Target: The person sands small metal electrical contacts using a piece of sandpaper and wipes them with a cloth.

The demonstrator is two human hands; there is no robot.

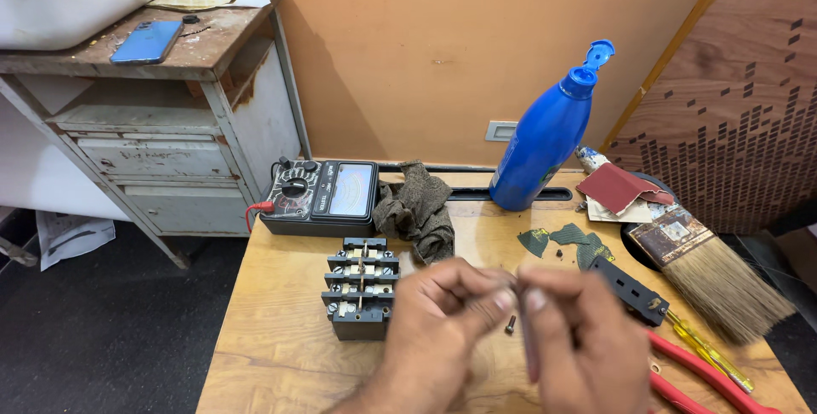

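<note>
Both hands work above the wooden worktop [281, 354], just right of the grey terminal block [360, 288], which serves as the reference. The left hand [442, 320] has its fingers [489, 303] pressed together at the tips, meeting the right hand [579, 337], whose fingers [534, 299] pinch a thin, blurred shaft-like tool [528, 350] that points downward; its kind cannot be told. A small dark screw [511, 324] lies on the worktop just beneath the fingertips, near the block's right side. Behind the block sits an analogue multimeter [322, 197], with a crumpled grey rag [419, 210] beside it. Farther right of the block stand a blue bottle [545, 137] with its flip cap open, red sandpaper [617, 188], a paintbrush [715, 274], a black plastic strip [630, 288], a yellow-handled screwdriver [706, 350] and red-handled pliers [706, 380]. Left of the block, off the worktop, a worn cabinet [162, 125] carries a blue phone [146, 42].
</note>
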